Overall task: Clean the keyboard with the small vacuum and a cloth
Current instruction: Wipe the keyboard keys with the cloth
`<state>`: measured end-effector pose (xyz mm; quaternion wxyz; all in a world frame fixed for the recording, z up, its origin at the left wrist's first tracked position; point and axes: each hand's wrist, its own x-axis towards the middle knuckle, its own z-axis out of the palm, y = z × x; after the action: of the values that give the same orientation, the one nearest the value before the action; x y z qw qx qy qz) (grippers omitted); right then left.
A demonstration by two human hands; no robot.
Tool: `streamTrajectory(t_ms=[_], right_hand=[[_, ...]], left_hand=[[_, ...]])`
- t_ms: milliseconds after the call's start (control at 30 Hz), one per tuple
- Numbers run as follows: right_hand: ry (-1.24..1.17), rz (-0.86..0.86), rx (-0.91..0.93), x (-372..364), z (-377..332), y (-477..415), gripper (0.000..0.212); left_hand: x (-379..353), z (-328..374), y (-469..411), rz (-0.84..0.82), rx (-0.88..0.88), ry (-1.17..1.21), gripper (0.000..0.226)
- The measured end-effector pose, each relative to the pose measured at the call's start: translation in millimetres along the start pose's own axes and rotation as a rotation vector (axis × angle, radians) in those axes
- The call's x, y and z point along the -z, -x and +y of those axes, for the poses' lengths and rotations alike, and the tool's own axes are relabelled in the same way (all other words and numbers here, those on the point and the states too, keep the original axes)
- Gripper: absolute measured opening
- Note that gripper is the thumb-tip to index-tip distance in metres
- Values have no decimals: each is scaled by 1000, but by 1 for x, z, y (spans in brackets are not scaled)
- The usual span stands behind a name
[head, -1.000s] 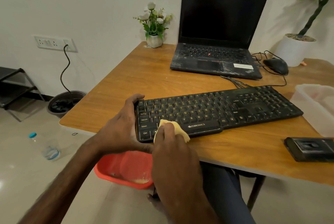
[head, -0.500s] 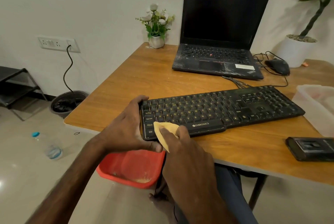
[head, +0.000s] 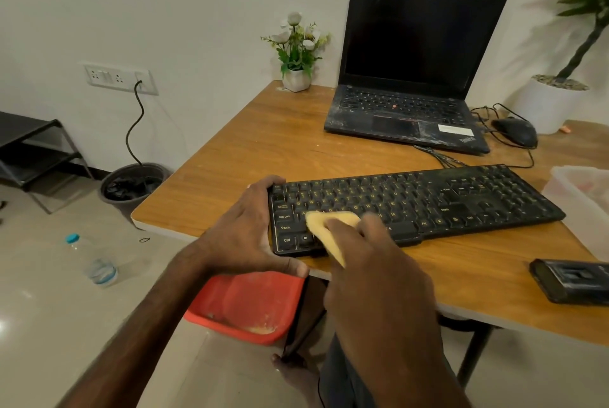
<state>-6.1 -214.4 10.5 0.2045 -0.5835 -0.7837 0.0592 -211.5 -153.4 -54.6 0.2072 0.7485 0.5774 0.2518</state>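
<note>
A black keyboard (head: 428, 203) with yellow lettering lies across the wooden table (head: 280, 144) near its front edge. My left hand (head: 244, 233) grips the keyboard's left end, thumb along the front and fingers over the top corner. My right hand (head: 372, 262) presses a yellow cloth (head: 326, 226) onto the lower left keys; its fingers are blurred by motion. A black oblong device (head: 570, 280), possibly the small vacuum, rests at the right on the table's front part.
An open black laptop (head: 412, 78) sits at the back, a wired mouse (head: 515, 130) to its right. Flower pot (head: 296, 78), large white plant pot (head: 553, 107) and translucent tub (head: 580, 196) ring the table. A red basin (head: 244, 305), bottle (head: 99, 266) and bin (head: 131, 186) stand on the floor.
My right hand has slid the cloth from the keyboard's front edge up and rightwards over the lower left keys. My left hand keeps its grip on the left end.
</note>
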Motion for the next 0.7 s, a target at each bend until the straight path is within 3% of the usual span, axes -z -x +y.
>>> streamTrajectory(t_ms=[267,400,533,700], right_hand=[[63,-123,124,-16,11,4,56],[121,-133,55,13,48,5,49],[145,67,-122,16,76,-11,54],[48,-32,-112,-27,31,-7,56]], left_hand=[[2,-1,0,-14,-3,-1,133],[2,0,0,-17,-13,5,126],[2,-1,-1,-13,-24,-14,126],[0,1,0,5,6,-12,133]])
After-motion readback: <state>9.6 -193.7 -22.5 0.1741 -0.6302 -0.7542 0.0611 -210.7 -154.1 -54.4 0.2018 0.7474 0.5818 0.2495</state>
